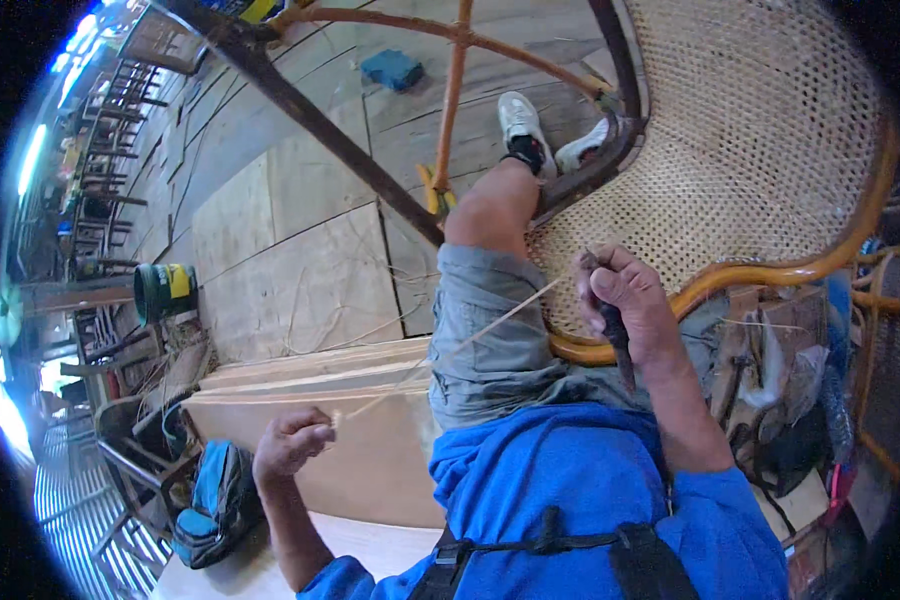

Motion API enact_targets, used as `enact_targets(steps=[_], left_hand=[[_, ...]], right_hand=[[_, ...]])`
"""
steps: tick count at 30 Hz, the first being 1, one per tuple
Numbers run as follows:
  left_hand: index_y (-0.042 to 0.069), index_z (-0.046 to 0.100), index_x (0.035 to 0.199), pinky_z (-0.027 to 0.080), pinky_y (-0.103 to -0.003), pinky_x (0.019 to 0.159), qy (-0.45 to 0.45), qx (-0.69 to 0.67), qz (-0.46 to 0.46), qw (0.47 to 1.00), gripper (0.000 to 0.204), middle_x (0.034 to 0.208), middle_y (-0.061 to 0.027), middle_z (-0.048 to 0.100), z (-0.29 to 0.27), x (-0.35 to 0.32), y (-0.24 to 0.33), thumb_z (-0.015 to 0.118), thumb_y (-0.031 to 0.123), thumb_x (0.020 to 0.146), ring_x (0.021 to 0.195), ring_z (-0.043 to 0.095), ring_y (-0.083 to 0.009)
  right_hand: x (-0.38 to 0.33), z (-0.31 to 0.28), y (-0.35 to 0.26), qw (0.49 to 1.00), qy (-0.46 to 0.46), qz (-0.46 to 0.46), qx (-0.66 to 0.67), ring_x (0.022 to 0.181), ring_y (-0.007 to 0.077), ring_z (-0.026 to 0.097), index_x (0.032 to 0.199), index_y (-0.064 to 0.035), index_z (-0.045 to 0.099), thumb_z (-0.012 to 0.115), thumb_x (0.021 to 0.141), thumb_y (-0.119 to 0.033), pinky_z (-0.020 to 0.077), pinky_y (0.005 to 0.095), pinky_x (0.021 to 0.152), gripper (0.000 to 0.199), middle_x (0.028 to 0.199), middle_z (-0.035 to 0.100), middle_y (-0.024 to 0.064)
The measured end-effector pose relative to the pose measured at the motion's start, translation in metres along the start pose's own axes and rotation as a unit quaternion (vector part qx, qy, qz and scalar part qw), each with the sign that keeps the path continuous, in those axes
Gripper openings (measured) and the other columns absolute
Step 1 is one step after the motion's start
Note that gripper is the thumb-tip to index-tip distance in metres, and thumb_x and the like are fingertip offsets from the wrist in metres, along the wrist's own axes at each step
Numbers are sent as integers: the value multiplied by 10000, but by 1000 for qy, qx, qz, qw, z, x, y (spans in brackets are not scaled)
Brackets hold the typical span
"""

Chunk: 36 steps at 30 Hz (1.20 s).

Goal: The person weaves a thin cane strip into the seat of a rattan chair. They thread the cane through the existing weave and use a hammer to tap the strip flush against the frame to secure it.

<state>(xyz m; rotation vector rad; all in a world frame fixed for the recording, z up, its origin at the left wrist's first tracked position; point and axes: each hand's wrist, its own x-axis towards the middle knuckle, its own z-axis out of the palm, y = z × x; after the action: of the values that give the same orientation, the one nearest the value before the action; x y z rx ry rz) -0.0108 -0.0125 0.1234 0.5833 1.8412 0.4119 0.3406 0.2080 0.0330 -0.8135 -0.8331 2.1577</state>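
Observation:
My left hand (292, 445) is out to the left, fingers closed on one end of a thin pale cane strip (450, 352). The strip slants up across my thigh to my right hand (625, 295). That hand is wrapped round a dark, narrow hand tool (618, 340), whose exact kind I cannot make out; its upper tip pokes out beside my thumb. Whether the right fingers also pinch the strip is hidden. Just beyond the right hand is a woven cane panel (750, 130), with open holes and a curved, glossy rattan rim (770, 272), leaning over my leg.
A dark pole frame with rattan braces (457, 90) stands ahead. Loose cane strands (345, 335) lie on the floor boards. A green bucket (160, 293), a blue backpack (215, 500) and stacked boards (300, 385) are at left. A blue block (391, 70) lies farther off.

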Motion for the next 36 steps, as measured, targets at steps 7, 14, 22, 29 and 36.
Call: enact_targets(steps=[7, 14, 22, 29, 36], left_hand=[[15, 593, 982, 458, -309, 707, 160, 381, 172, 894, 209, 897, -112, 595, -20, 49, -16, 578, 164, 835, 846, 557, -216], [19, 556, 1076, 436, -306, 807, -46, 87, 378, 921, 265, 988, -104, 605, 162, 69, 118, 570, 167, 856, 918, 551, -168], [-6, 592, 780, 383, -276, 517, -138, 66, 231, 961, 226, 596, -28, 486, 175, 76, 105, 556, 205, 855, 575, 438, -85], [-1, 611, 849, 394, -270, 530, -65, 100, 238, 964, 203, 604, -21, 488, 166, 83, 102, 549, 193, 856, 586, 452, -83], [-8, 620, 881, 392, -253, 547, 24, 10, 262, 965, 194, 647, 4, 511, 154, 90, 76, 553, 172, 853, 606, 462, -81]], right_hand=[[-12, 15, 13, 1000, -2, 3, -16, 509, 77, 483, 1014, -14, 509, 615, 832, -167, 387, 196, 438, 260, 734, 552, 30], [-14, 26, 27, 993, -31, -7, -111, 593, 55, 504, 1033, -31, 504, 646, 814, -193, 434, 207, 518, 308, 783, 556, 14], [-30, -6, 16, 983, 108, -132, -72, 608, 69, 498, 964, -35, 542, 621, 831, -189, 422, 204, 563, 218, 726, 541, 15], [-42, -8, 3, 986, 112, -77, -92, 561, 77, 474, 946, -39, 508, 593, 846, -178, 399, 213, 508, 191, 654, 497, 6], [-48, -35, -12, 952, 256, -100, 137, 524, 116, 471, 884, -77, 513, 588, 839, -238, 406, 248, 456, 183, 664, 461, -7]])
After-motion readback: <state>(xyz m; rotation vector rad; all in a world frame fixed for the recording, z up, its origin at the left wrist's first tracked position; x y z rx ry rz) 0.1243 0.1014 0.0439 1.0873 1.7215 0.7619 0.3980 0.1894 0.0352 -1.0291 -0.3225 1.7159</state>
